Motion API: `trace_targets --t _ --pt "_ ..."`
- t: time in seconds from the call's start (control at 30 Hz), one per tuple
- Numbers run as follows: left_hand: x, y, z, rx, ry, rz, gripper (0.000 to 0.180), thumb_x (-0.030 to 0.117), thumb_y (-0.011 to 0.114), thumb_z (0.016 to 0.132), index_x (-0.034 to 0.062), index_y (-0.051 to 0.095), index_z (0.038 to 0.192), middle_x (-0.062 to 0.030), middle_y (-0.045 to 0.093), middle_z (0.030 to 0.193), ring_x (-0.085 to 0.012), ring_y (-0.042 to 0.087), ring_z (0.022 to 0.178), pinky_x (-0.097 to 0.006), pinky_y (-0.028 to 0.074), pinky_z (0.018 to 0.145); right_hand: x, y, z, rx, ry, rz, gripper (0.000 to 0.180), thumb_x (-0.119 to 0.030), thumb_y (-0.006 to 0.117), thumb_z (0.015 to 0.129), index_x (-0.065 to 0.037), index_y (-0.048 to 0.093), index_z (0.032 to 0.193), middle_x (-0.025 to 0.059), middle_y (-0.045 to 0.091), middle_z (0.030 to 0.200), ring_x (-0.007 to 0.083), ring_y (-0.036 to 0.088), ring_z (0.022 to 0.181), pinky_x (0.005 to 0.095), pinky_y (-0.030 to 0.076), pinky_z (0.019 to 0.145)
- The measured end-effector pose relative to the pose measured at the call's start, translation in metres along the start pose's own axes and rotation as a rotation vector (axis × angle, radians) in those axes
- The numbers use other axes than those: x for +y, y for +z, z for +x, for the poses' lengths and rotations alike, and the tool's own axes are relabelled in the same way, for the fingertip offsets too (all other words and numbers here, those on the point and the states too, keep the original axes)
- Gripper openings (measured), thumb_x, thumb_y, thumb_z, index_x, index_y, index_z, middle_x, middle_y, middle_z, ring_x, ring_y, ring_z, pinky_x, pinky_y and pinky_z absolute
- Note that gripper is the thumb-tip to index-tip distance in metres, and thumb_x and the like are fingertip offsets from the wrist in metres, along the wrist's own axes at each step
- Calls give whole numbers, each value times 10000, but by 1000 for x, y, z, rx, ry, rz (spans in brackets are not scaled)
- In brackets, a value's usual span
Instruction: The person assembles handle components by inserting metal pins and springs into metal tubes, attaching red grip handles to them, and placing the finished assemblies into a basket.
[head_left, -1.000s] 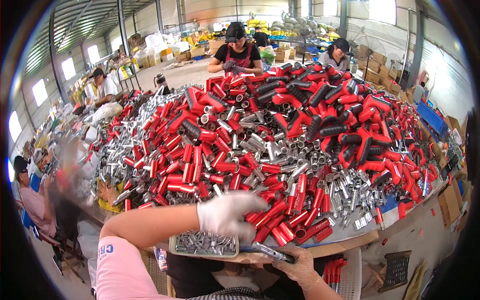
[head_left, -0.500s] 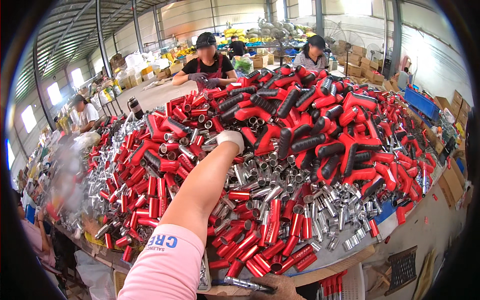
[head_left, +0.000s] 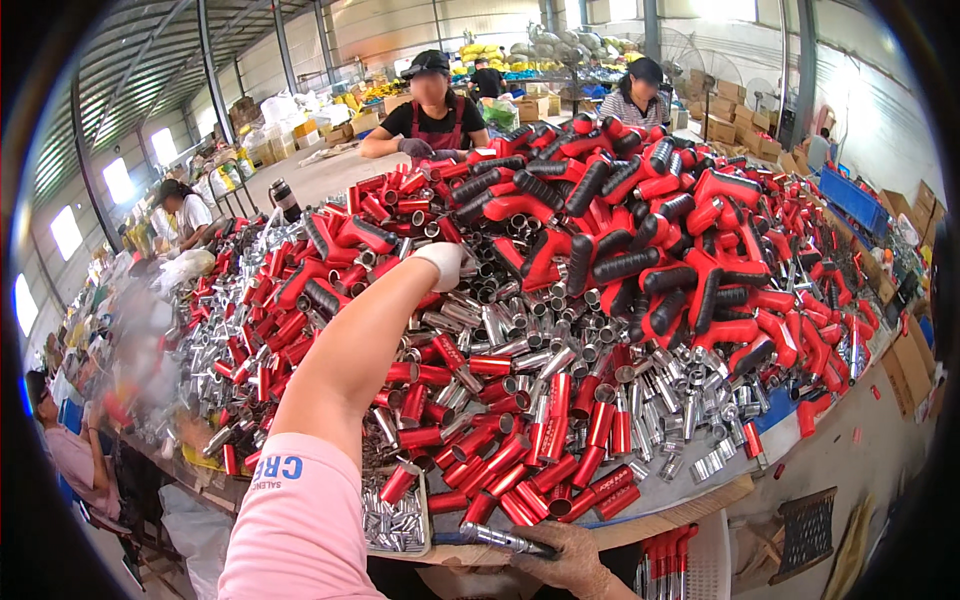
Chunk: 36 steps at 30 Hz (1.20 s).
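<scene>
My left hand point(head_left: 446, 265), in a white glove, reaches far out into the big heap at the foot of the red-and-black pistol-shaped handles point(head_left: 600, 262). Its fingers are hidden among the parts, so whether it grips anything does not show. Silver metal tubes point(head_left: 460, 318) and glossy red sleeves point(head_left: 490, 462) lie below the left wrist. At the table's near edge my right hand point(head_left: 575, 562), in a soiled brownish glove, is closed round a silver metal tube point(head_left: 495, 538) with a dark end. That tube points left, just beside a white tray of small metal pieces point(head_left: 428, 530).
Under the wooden table edge point(head_left: 680, 515), a white basket point(head_left: 712, 560) stands beside upright red-handled rods point(head_left: 668, 565). Two people work across the heap; another sits at far left point(head_left: 75, 450). A blue bin point(head_left: 853, 203) stands at right, with cardboard boxes point(head_left: 905, 365) nearby.
My left hand has shifted slightly left and nearer in the heap. The view has moved, showing more of the small-parts tray. My right hand still holds the tube.
</scene>
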<state>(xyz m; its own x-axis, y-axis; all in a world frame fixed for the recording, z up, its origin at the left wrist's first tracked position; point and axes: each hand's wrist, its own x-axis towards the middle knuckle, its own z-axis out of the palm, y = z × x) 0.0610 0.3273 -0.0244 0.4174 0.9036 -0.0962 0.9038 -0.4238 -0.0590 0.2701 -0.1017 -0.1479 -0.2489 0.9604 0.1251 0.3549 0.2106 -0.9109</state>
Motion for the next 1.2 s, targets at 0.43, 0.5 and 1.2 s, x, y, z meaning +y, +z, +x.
trace_targets --t 0.43,0.5,1.2 --pt "28 -39 -262 302 -65 -1571 401 75 691 826 -14 492 1162 -84 574 888 -171 646 792 -319 594 650 0 18 -16 312 -177 -220 391 -173 723 714 10 703 1059 124 683 819 182 671 792 311 521 732" --pt "34 -13 -316 166 -137 -1617 351 104 674 847 -9 507 1134 -82 578 891 -160 644 780 -325 597 666 -21 22 -18 307 -55 -171 349 -230 743 737 -18 711 1012 176 692 851 281 687 755 358 530 686" --pt "43 98 -536 -204 63 -1504 354 323 592 961 -21 670 984 -79 660 849 -144 637 761 -281 511 670 -120 105 -52 -360 135 -71 565 -290 861 644 -10 692 1105 161 714 986 259 701 919 334 536 854"
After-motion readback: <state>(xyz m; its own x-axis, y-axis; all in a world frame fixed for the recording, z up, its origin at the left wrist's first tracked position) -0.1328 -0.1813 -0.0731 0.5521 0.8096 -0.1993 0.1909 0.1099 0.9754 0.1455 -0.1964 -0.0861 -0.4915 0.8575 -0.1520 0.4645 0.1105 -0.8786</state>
